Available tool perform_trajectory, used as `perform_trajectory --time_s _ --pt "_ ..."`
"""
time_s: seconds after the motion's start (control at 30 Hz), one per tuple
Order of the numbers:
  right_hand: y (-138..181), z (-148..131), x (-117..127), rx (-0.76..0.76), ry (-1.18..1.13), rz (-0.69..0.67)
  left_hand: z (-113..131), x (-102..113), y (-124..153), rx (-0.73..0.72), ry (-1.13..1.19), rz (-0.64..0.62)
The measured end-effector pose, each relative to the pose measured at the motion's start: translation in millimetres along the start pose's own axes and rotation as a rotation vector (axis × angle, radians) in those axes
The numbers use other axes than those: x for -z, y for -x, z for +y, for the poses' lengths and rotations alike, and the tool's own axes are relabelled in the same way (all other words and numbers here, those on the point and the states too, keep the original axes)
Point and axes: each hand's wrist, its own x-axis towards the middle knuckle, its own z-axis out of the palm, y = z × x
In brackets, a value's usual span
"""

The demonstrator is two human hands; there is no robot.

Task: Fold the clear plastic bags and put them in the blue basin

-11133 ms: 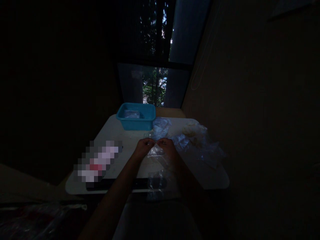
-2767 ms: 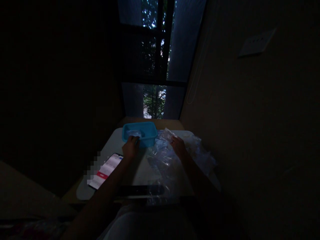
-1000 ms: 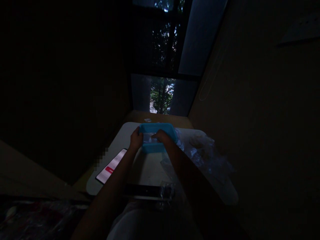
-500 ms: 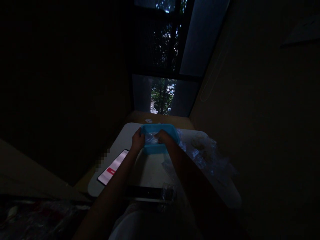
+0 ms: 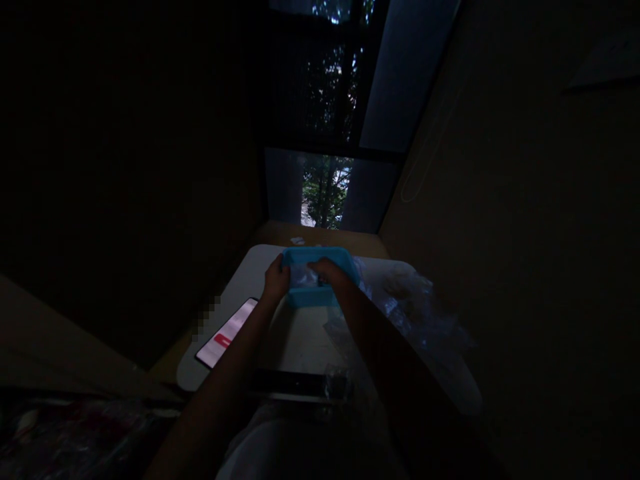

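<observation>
A light-blue rectangular plastic bin [image 5: 313, 297] sits near the far edge of the white table. My left hand [image 5: 276, 279] is closed on the bin's left wall, thumb toward the inside. Reaching into the bin from the right, my right hand [image 5: 326, 269] is closed at the edge of a clear plastic bag [image 5: 302, 275] that lies inside. The fingertips are dark and partly hidden, and I cannot make out what the bag contains.
The white table [image 5: 305, 340] carries a phone with a lit screen [image 5: 227, 332] at left and crumpled clear plastic bags [image 5: 415, 310] at right. A dark flat object [image 5: 295, 385] lies at the near edge. Beyond stands a window [image 5: 325, 190].
My right hand has shifted slightly inside the bin, and the clear plastic beside it has changed shape. My left hand stays on the bin's left wall.
</observation>
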Motion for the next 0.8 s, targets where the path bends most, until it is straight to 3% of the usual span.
perform_trajectory --time_s 0.27,0.47,0.63,0.8 --pt "13 1 17 0.086 0.056 0.084 0 1 -2 0.001 -0.025 0.007" --pt "25 2 47 0.276 0.083 0.331 3 4 -11 0.033 -0.066 0.01" --pt "29 32 77 0.428 -0.027 0.57 2 13 -23 0.034 -0.133 -0.01" --pt "30 73 99 0.384 -0.024 0.702 -14 31 -46 0.029 -0.175 0.013"
